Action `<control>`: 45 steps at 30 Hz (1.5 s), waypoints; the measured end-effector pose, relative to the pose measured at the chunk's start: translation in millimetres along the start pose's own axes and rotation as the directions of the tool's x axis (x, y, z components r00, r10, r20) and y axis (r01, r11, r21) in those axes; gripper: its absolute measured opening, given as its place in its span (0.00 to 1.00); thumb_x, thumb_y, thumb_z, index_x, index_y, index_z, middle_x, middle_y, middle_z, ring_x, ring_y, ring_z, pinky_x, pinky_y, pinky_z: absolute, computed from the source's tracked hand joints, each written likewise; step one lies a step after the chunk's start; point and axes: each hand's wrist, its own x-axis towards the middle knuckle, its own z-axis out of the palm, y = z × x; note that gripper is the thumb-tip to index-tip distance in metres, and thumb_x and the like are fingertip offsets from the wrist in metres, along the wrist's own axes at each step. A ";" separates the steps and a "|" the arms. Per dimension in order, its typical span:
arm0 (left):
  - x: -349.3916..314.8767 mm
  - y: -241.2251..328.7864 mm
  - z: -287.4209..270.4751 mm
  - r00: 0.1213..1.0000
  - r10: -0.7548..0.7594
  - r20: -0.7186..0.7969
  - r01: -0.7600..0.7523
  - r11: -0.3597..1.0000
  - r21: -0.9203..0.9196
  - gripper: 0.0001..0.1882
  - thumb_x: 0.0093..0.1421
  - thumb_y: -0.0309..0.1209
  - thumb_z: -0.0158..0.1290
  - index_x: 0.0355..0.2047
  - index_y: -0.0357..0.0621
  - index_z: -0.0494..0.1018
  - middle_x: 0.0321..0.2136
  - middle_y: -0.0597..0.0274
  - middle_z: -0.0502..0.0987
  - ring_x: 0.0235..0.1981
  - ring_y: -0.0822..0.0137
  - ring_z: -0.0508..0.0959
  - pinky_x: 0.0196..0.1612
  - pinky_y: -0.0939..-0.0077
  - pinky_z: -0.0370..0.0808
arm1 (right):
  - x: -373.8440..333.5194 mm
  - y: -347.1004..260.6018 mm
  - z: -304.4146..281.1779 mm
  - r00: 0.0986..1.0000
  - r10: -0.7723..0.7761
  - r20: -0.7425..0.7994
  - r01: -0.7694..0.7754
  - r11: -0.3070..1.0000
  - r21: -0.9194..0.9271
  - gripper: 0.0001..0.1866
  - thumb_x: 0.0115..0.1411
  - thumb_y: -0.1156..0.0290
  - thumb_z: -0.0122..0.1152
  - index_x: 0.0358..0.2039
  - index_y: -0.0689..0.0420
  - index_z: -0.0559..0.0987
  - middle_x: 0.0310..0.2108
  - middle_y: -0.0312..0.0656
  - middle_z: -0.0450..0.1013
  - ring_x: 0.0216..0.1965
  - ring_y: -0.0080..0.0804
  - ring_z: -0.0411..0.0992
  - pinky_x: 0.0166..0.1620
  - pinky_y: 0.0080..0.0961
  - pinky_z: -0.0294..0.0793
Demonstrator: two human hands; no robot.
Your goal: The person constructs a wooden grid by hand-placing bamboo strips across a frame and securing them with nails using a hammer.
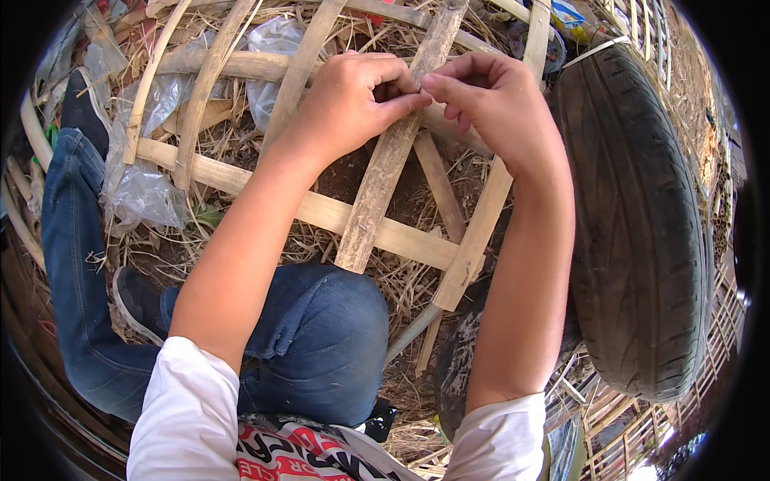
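Over a wooden slat lattice, my left hand (349, 100) and my right hand (501, 100) meet fingertip to fingertip. Each is closed in a pinch. Whatever lies between the fingertips is too small to make out. Just below them runs a rough, bark-marked slat (375, 196), slanting from the top toward my knee. It crosses over a smooth pale crosspiece (321, 210). To the right, another pale slat (475, 240) overlaps the crosspiece's end.
A large black tire (634, 216) stands close to my right forearm. Clear plastic bags (144, 196) and dry straw (409, 280) litter the ground. My bent knee in jeans (321, 337) sits at the lattice's near edge. Woven slats (626, 425) lie at lower right.
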 end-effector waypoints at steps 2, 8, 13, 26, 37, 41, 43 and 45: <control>-1.2 -1.8 1.3 0.999 0.040 -0.018 -0.039 0.998 0.042 0.13 0.53 0.34 0.67 0.26 0.37 0.76 0.21 0.63 0.75 0.24 0.70 0.73 0.30 0.74 0.71 | -20.0 -4.8 -6.4 0.989 -0.013 -0.144 0.029 0.993 0.112 0.11 0.54 0.69 0.69 0.30 0.66 0.80 0.23 0.36 0.76 0.24 0.17 0.71 0.26 0.14 0.68; -8.9 -1.4 -8.0 0.998 -0.066 0.007 0.065 0.995 0.081 0.12 0.57 0.30 0.64 0.25 0.38 0.73 0.20 0.73 0.70 0.22 0.82 0.66 0.25 0.84 0.63 | -147.1 19.8 8.7 0.809 0.066 -0.584 0.208 0.898 0.388 0.07 0.59 0.73 0.65 0.32 0.62 0.77 0.23 0.34 0.73 0.22 0.14 0.66 0.27 0.11 0.63; -6.4 -5.4 -0.9 0.999 -0.046 0.013 0.045 0.997 0.058 0.12 0.57 0.29 0.64 0.24 0.38 0.72 0.19 0.74 0.69 0.22 0.83 0.65 0.25 0.84 0.62 | -242.2 50.3 40.9 0.841 0.242 -0.483 -0.070 0.935 0.347 0.08 0.57 0.78 0.67 0.34 0.64 0.77 0.29 0.37 0.75 0.29 0.19 0.71 0.34 0.15 0.70; -5.3 -11.6 -4.5 0.995 -0.064 0.077 0.057 0.994 0.094 0.12 0.60 0.34 0.62 0.27 0.39 0.75 0.21 0.74 0.73 0.25 0.83 0.68 0.31 0.84 0.66 | -338.4 141.6 101.9 0.802 0.380 -0.461 -0.417 0.908 0.021 0.23 0.56 0.79 0.66 0.52 0.64 0.69 0.40 0.43 0.70 0.34 0.24 0.70 0.35 0.18 0.72; 2.1 -0.4 -0.3 0.999 0.004 0.049 -0.007 0.998 0.066 0.14 0.56 0.35 0.64 0.26 0.37 0.74 0.17 0.63 0.72 0.20 0.73 0.68 0.26 0.76 0.67 | -273.8 173.3 90.2 0.732 0.408 -0.545 -0.472 0.881 0.026 0.26 0.55 0.76 0.59 0.54 0.67 0.64 0.25 0.45 0.71 0.25 0.40 0.75 0.30 0.33 0.75; -0.1 -5.5 -5.6 0.998 0.037 0.043 -0.040 0.997 0.063 0.14 0.56 0.36 0.64 0.26 0.37 0.75 0.20 0.59 0.75 0.21 0.67 0.72 0.27 0.72 0.69 | -281.4 132.6 85.1 0.675 0.654 -0.342 -0.460 0.735 0.498 0.18 0.58 0.81 0.52 0.49 0.66 0.62 0.33 0.46 0.72 0.20 0.27 0.73 0.19 0.20 0.72; 0.2 -4.2 -10.3 0.996 -0.026 0.086 0.016 0.993 0.113 0.12 0.54 0.36 0.64 0.27 0.39 0.77 0.24 0.56 0.80 0.22 0.60 0.78 0.27 0.69 0.73 | -288.0 110.3 93.3 0.672 0.670 -0.315 -0.433 0.701 0.567 0.17 0.60 0.82 0.51 0.49 0.66 0.60 0.34 0.46 0.72 0.19 0.25 0.71 0.17 0.19 0.72; 2.0 0.4 -9.0 0.995 -0.041 0.093 0.031 0.994 0.104 0.13 0.54 0.36 0.64 0.27 0.39 0.76 0.23 0.56 0.79 0.22 0.60 0.78 0.27 0.69 0.73 | -304.9 98.4 97.8 0.677 0.665 -0.315 -0.439 0.708 0.553 0.19 0.62 0.81 0.53 0.50 0.64 0.57 0.32 0.43 0.71 0.16 0.19 0.66 0.15 0.18 0.68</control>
